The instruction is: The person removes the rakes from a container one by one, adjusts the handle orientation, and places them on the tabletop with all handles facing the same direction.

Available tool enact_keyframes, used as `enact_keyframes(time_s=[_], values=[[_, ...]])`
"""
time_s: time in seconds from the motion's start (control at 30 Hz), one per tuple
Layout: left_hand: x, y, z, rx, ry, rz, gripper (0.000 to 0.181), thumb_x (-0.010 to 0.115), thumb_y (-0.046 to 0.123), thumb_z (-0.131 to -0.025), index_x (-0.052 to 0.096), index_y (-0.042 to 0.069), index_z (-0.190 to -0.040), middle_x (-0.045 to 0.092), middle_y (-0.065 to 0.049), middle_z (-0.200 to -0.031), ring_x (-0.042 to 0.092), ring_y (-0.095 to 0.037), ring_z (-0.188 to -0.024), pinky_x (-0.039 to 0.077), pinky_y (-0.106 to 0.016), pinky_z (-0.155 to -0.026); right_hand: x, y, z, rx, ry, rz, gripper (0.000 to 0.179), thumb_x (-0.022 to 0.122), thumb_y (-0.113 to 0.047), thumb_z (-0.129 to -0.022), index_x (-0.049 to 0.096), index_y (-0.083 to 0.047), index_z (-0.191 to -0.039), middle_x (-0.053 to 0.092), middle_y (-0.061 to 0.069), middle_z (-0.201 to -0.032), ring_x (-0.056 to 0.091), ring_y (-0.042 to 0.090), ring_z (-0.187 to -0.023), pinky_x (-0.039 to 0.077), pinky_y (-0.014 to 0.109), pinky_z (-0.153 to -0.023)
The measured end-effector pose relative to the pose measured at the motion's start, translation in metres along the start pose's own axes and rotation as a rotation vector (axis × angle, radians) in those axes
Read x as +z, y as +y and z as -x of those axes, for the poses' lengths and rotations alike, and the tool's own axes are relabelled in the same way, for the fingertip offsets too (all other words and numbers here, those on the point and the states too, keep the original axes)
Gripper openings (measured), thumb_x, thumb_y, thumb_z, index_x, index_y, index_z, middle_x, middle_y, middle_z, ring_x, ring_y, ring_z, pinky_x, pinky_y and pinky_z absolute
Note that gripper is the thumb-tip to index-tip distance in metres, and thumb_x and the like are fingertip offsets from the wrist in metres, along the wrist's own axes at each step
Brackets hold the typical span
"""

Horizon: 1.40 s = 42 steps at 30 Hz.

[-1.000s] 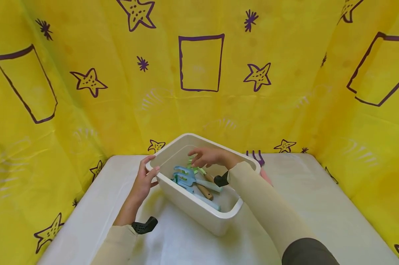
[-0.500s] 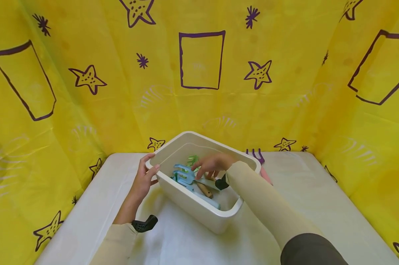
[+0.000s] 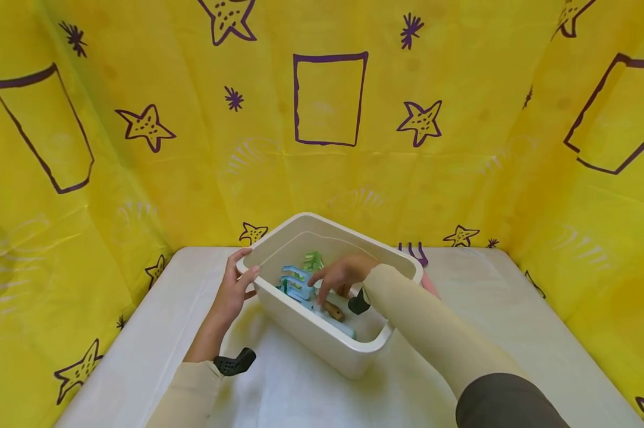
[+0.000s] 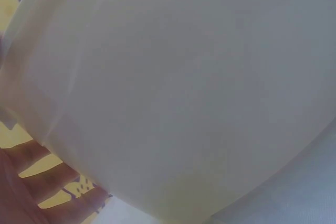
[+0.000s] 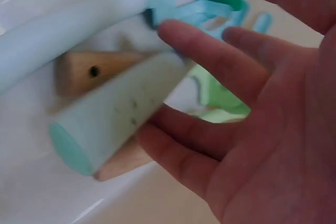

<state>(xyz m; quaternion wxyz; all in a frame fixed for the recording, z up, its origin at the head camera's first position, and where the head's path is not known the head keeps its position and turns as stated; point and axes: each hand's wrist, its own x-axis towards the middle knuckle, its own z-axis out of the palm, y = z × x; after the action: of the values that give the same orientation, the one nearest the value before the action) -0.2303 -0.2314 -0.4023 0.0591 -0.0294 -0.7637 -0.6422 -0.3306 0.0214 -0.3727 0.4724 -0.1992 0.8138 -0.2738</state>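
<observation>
- Blue fork (image 3: 300, 285), its pale handle (image 5: 118, 111) ending in teal, is in the white bin (image 3: 305, 334) beside a green tool (image 3: 314, 260) and a wooden handle (image 3: 335, 311)
- Left grip (image 3: 236, 289) clamps the bin's rim, thumb on top
- Right grip (image 3: 345, 273) hangs inside the bin, fingers spread around the pale handle; I cannot tell whether they clasp it

Small booth-like enclosure, yellow starfish-print sheeting (image 3: 327, 178) on three sides, white table (image 3: 520, 309)
</observation>
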Motion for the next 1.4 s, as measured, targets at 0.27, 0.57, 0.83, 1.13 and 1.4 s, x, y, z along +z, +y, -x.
enact_keyframes(time_s=[0.27,0.57,0.83,1.13,1.4], values=[[0.001,-0.006,-0.003,0.023,0.008,-0.022,0.054,0.05,0.028,-0.101,0.024,0.022,-0.148,0.03,-0.016,-0.145,0.044,-0.041,-0.12,0.042,-0.063,-0.093,-0.008,-0.004,0.006,-0.245,-0.122,-0.07,0.063,0.058,0.003,-0.091,0.033,-0.003,-0.148,0.065,0.017,-0.116,0.056,0.018,-0.081,0.044,0.03,-0.071],[0.001,-0.004,-0.005,0.03,-0.003,0.01,0.055,0.05,0.025,-0.102,0.022,0.022,-0.149,0.027,-0.017,-0.147,0.043,-0.043,-0.123,0.042,-0.063,-0.093,-0.013,-0.012,0.016,-0.444,-0.068,-0.238,0.037,0.054,-0.001,-0.094,0.051,0.002,-0.13,0.062,0.014,-0.108,0.057,0.013,-0.079,0.049,0.023,-0.07],[0.0,-0.004,-0.005,0.037,0.012,-0.02,0.055,0.051,0.028,-0.101,0.023,0.021,-0.148,0.029,-0.019,-0.144,0.044,-0.044,-0.121,0.043,-0.064,-0.092,-0.018,-0.015,0.021,-0.58,-0.012,-0.344,0.033,0.053,-0.006,-0.097,0.05,0.018,-0.12,0.058,0.027,-0.117,0.062,0.023,-0.089,0.054,0.035,-0.086],[0.002,-0.005,-0.004,0.006,-0.005,-0.01,0.055,0.049,0.025,-0.102,0.022,0.019,-0.149,0.031,-0.021,-0.14,0.044,-0.042,-0.119,0.042,-0.063,-0.094,-0.025,-0.014,0.036,-0.701,0.073,-0.405,0.029,0.047,-0.01,-0.1,0.055,0.012,-0.117,0.062,0.02,-0.11,0.064,0.036,-0.096,0.048,0.05,-0.095],[0.001,-0.004,-0.005,0.003,0.003,-0.007,0.054,0.048,0.021,-0.102,0.021,0.017,-0.15,0.029,-0.021,-0.141,0.044,-0.043,-0.119,0.041,-0.064,-0.094,-0.034,-0.017,0.056,-0.874,0.147,-0.457,0.032,0.044,-0.012,-0.1,0.057,0.013,-0.116,0.063,0.023,-0.112,0.061,0.048,-0.103,0.046,0.055,-0.093]])
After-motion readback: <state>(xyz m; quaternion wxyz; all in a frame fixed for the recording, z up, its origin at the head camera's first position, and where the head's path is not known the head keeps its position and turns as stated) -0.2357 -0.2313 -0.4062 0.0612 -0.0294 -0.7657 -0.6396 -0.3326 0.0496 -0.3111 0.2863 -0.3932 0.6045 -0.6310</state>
